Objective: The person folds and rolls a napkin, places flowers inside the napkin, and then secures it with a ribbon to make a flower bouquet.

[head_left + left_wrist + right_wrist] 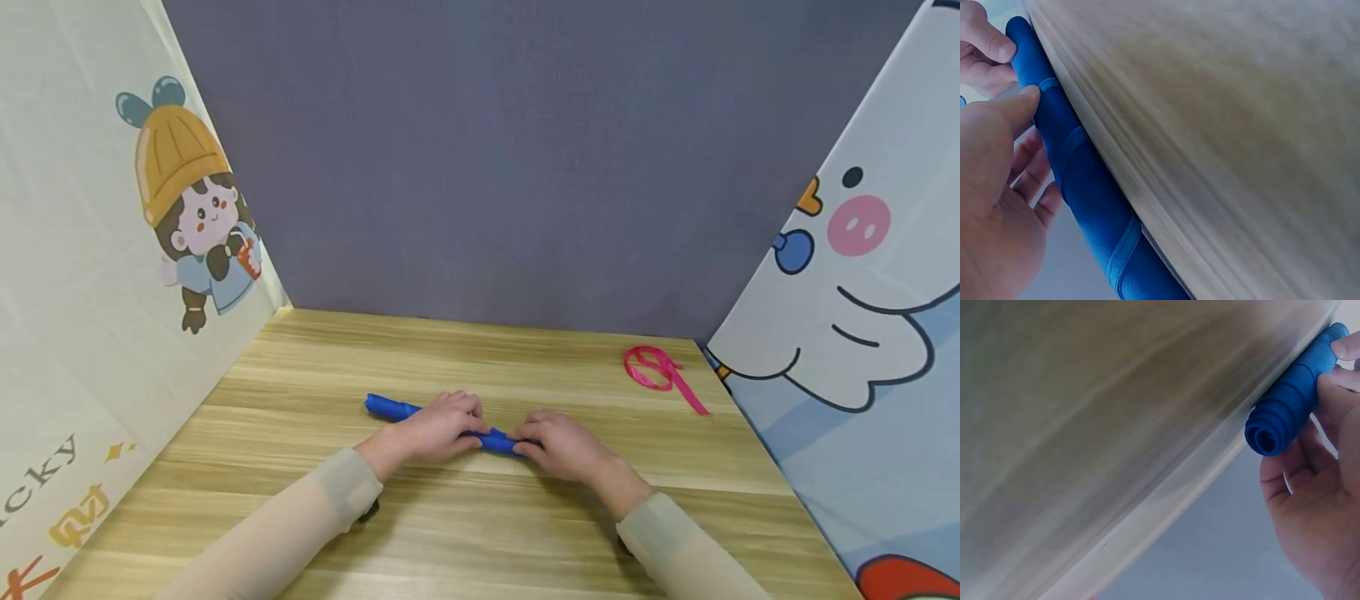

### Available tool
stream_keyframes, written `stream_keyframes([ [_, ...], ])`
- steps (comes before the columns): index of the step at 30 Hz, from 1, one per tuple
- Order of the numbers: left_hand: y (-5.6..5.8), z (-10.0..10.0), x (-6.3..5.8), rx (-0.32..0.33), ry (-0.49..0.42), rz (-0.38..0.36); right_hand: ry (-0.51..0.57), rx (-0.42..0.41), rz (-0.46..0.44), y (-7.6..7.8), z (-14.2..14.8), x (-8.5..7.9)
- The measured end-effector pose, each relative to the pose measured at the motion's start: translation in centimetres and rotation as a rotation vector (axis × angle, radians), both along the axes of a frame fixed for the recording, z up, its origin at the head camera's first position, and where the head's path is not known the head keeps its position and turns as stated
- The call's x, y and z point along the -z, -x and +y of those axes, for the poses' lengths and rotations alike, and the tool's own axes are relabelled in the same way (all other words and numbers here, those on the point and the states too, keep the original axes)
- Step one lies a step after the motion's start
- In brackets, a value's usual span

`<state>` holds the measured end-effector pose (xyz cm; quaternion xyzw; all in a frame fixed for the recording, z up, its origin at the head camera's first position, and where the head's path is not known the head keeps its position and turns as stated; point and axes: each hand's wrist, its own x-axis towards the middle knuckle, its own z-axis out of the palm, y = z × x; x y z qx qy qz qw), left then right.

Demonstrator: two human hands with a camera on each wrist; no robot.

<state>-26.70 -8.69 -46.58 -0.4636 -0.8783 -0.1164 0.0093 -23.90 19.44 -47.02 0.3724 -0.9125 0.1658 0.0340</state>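
Observation:
A blue cloth [497,442] is rolled into a long thin tube and lies slantwise on the table, its far-left end sticking out past the left hand. My left hand [441,427] grips the tube near its middle, thumb on the near side and fingers over the far side. Close to the tube's right end, my right hand [562,446] pinches it between thumb and fingers. In the left wrist view, slanting folded edges wind along the roll [1094,181]. The right wrist view shows the spiral layers at the end of the roll [1285,403].
A pink ribbon [688,393], partly looped, lies at the back right of the wood-grain table [480,533]. Behind the table stands a grey-purple panel [487,167]. Printed cartoon sheets flank it, one at the left [75,208] and one at the right [915,250].

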Motion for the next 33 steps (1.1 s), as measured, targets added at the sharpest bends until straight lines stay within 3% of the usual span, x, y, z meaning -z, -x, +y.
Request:
stream_keyframes([
  [7, 0.3, 0.2, 0.3, -0.019, -0.019, -0.005, 0.026, 0.015, -0.031, 0.1, -0.1, 0.2],
  [11, 0.5, 0.3, 0.4, -0.028, -0.03, -0.014, 0.05, -0.006, 0.008, 0.1, -0.1, 0.3],
  [16, 0.6, 0.2, 0.4, -0.019, -0.027, 0.032, 0.017, -0.002, 0.049, 0.0, 0.0, 0.4],
  [21, 0.6, 0.4, 0.3, -0.004, -0.042, 0.092, 0.001, 0.024, 0.011, 0.0, 0.1, 0.3],
  [27, 0.5, 0.9, 0.1, 0.02, -0.07, 0.014, 0.03, 0.023, -0.069, 0.1, 0.2, 0.2],
  [33, 0.5, 1.1, 0.4, -0.017, -0.077, -0.037, 0.033, 0.034, -0.138, -0.1, 0.1, -0.3],
])
